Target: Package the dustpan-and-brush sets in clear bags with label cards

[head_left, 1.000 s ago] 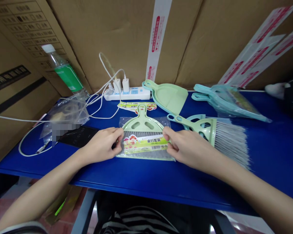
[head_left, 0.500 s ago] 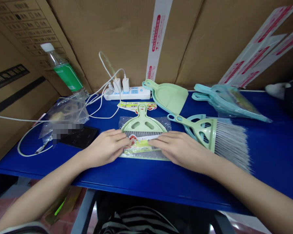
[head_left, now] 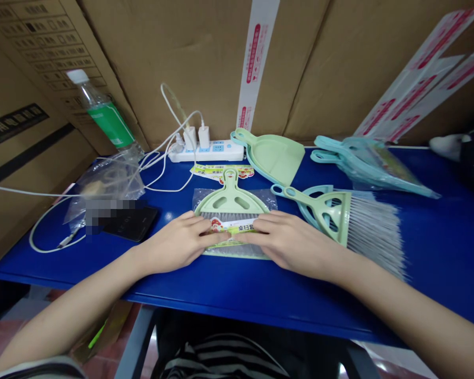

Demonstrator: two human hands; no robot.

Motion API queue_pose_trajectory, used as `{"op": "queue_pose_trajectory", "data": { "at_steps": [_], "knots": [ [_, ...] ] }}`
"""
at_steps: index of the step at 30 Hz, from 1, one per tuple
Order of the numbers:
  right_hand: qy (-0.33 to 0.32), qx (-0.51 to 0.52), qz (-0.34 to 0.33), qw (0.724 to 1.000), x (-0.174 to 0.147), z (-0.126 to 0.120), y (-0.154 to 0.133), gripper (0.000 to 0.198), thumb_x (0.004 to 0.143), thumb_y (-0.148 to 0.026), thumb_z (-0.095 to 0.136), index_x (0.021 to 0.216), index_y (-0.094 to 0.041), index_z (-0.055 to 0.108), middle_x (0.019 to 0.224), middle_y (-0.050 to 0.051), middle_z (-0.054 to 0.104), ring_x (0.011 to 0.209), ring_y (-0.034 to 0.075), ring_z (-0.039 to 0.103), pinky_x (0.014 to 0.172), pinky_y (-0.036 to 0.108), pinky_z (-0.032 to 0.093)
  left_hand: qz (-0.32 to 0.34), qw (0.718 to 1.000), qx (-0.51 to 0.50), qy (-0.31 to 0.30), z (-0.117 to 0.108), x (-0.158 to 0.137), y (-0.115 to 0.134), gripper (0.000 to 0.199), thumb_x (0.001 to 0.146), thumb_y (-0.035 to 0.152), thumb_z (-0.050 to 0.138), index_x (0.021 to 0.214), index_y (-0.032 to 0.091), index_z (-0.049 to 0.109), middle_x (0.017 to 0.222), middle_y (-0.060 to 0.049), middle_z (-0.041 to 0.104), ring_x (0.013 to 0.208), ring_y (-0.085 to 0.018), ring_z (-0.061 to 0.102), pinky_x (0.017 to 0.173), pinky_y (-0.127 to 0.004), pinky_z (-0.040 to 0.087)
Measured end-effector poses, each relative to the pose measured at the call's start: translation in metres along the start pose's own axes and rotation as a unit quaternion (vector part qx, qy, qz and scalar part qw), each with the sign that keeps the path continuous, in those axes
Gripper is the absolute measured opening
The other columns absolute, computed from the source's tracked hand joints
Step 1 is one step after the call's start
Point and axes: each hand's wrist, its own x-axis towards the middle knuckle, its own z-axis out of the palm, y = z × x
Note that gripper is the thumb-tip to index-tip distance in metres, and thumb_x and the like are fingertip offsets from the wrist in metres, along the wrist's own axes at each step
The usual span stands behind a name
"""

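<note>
A green hand brush (head_left: 234,201) lies over its dustpan (head_left: 237,256) on the blue table in front of me, with clear plastic film (head_left: 274,200) around the set. Across the bristles sits a printed label (head_left: 237,228) with a red mushroom picture. My left hand (head_left: 181,238) grips the set's left side, fingers curled and thumb flat on the label. From the right, my right hand (head_left: 286,239) grips the other side the same way. The two thumb tips nearly meet at the label's lower edge. The fingertips under my palms are partly hidden.
To the right lie loose brushes (head_left: 332,210) with grey bristles. Behind are stacked dustpans (head_left: 276,155) and bagged blue ones (head_left: 379,163). A power strip (head_left: 225,151) with white cables, a bottle (head_left: 108,121), a plastic bag (head_left: 106,184) and a black device (head_left: 132,222) stand left. Cardboard walls enclose the back.
Both thumbs have moved inward along the label until their tips nearly meet. More of the label's printed text now shows between my hands. The set has stayed in place.
</note>
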Motion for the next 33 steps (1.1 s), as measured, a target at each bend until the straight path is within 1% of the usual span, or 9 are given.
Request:
{"op": "queue_pose_trajectory", "data": {
  "at_steps": [4, 8, 16, 21, 24, 28, 33],
  "knots": [
    [0.003, 0.010, 0.001, 1.000, -0.002, 0.000, 0.001, 0.042, 0.086, -0.002, 0.042, 0.113, -0.020, 0.068, 0.079, 0.004, 0.066, 0.075, 0.018, 0.057, 0.072, 0.033, 0.045, 0.008, 1.000, -0.001, 0.002, -0.001, 0.001, 0.000, 0.039, 0.094, 0.010, 0.040, 0.127, 0.021, 0.058, 0.084, -0.003, 0.064, 0.076, -0.017, 0.059, 0.076, -0.030, 0.041],
    [-0.010, 0.018, 0.010, 1.000, -0.002, -0.002, 0.000, 0.039, 0.085, -0.002, 0.043, 0.108, -0.019, 0.068, 0.082, 0.003, 0.067, 0.078, 0.019, 0.058, 0.076, 0.034, 0.045, 0.001, 1.000, -0.010, -0.005, -0.003, 0.001, 0.000, 0.038, 0.094, 0.010, 0.041, 0.125, 0.022, 0.059, 0.086, -0.003, 0.065, 0.077, -0.016, 0.059, 0.076, -0.030, 0.041],
    [-0.009, 0.017, 0.019, 1.000, -0.004, -0.010, 0.001, 0.033, 0.084, -0.003, 0.044, 0.095, -0.019, 0.070, 0.073, 0.002, 0.062, 0.073, 0.018, 0.055, 0.072, 0.031, 0.043, -0.001, 1.000, -0.016, 0.002, -0.005, -0.003, -0.005, 0.036, 0.093, 0.011, 0.044, 0.121, 0.024, 0.063, 0.088, -0.004, 0.064, 0.080, -0.018, 0.055, 0.073, -0.030, 0.037],
    [-0.001, 0.023, 0.026, 0.999, -0.005, -0.011, 0.003, 0.035, 0.081, -0.002, 0.044, 0.090, -0.021, 0.072, 0.072, 0.002, 0.059, 0.070, 0.016, 0.054, 0.073, 0.031, 0.043, 0.003, 0.999, -0.044, 0.030, -0.009, -0.007, -0.013, 0.036, 0.093, 0.009, 0.043, 0.114, 0.025, 0.068, 0.078, -0.002, 0.056, 0.073, -0.016, 0.048, 0.069, -0.029, 0.034],
    [0.001, 0.031, 0.032, 0.999, -0.006, -0.014, 0.004, 0.036, 0.080, -0.001, 0.044, 0.088, -0.022, 0.073, 0.071, 0.001, 0.060, 0.068, 0.016, 0.054, 0.074, 0.031, 0.042, -0.002, 0.998, -0.060, 0.027, -0.013, -0.009, -0.019, 0.037, 0.092, 0.008, 0.043, 0.108, 0.026, 0.071, 0.075, -0.001, 0.054, 0.071, -0.016, 0.045, 0.069, -0.028, 0.034],
    [-0.013, 0.034, 0.047, 0.998, -0.008, -0.019, 0.009, 0.033, 0.081, -0.003, 0.044, 0.077, -0.021, 0.072, 0.066, 0.001, 0.058, 0.063, 0.016, 0.052, 0.070, 0.031, 0.040, -0.014, 0.995, -0.093, 0.015, -0.017, -0.012, -0.024, 0.037, 0.091, 0.009, 0.042, 0.103, 0.026, 0.073, 0.072, -0.001, 0.053, 0.069, -0.016, 0.046, 0.069, -0.027, 0.037],
    [-0.054, 0.063, 0.081, 0.993, -0.010, -0.024, 0.015, 0.030, 0.083, -0.008, 0.044, 0.068, -0.020, 0.066, 0.066, 0.002, 0.059, 0.063, 0.016, 0.053, 0.064, 0.030, 0.037, -0.038, 0.992, -0.123, 0.020, -0.019, -0.014, -0.027, 0.037, 0.092, 0.012, 0.037, 0.087, 0.021, 0.073, 0.070, -0.001, 0.055, 0.067, -0.013, 0.051, 0.062, -0.024, 0.038]
  ]
}}
